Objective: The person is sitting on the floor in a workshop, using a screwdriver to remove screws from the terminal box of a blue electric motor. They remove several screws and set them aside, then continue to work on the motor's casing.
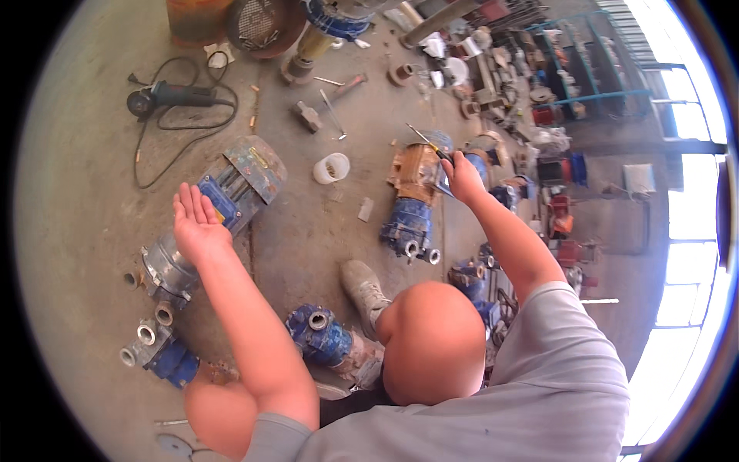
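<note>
My right hand point(464, 177) is closed around the handle of a screwdriver point(439, 149), its thin shaft pointing up and to the left. Behind the tool stands a pump motor point(416, 173) with a rusty orange body and a blue lower end. On the left, my left hand point(200, 227) is palm up, fingers stretched out, with nothing in it. It is over a grey motor point(252, 171) lying on the floor, beside that motor's blue cover plate point(223, 203). Whether the hand touches the motor, I cannot tell.
An angle grinder point(181, 95) with a looped cord lies far left. Nearer the middle are a hammer point(308, 116) and a white plastic cup point(331, 168). Blue pumps point(327, 339) stand by my legs. Mixed parts and a teal rack point(593, 69) line the right.
</note>
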Available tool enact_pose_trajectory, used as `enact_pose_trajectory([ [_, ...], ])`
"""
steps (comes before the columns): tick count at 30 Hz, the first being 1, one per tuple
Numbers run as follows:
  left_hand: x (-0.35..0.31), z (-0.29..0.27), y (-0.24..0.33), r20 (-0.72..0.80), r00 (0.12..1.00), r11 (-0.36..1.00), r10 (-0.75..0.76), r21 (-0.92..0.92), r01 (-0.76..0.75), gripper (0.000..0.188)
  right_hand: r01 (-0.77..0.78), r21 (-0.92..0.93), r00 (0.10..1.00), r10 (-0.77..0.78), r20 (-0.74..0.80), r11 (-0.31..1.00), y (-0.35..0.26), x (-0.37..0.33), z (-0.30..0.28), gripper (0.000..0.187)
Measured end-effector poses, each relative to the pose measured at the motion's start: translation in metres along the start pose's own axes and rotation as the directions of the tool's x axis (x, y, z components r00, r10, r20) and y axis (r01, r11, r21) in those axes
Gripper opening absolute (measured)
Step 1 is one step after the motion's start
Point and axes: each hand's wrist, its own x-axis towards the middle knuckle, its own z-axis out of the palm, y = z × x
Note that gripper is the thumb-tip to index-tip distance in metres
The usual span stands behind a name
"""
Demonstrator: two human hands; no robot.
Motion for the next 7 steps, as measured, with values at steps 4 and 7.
enact_pose_trajectory([
  [4,-0.003,0.010,-0.003,-0.075,0.997,0.995,0.028,0.101,-0.020,0.054,0.097,-0.127,0.995,-0.094,0.023,0.987,0.062,0.051,0.093,0.030],
  [7,-0.001,0.018,-0.004,-0.124,0.992,0.995,0.011,0.104,0.002,0.054,0.229,-0.150,0.965,-0.244,-0.095,0.962,0.074,0.069,0.135,0.034],
])
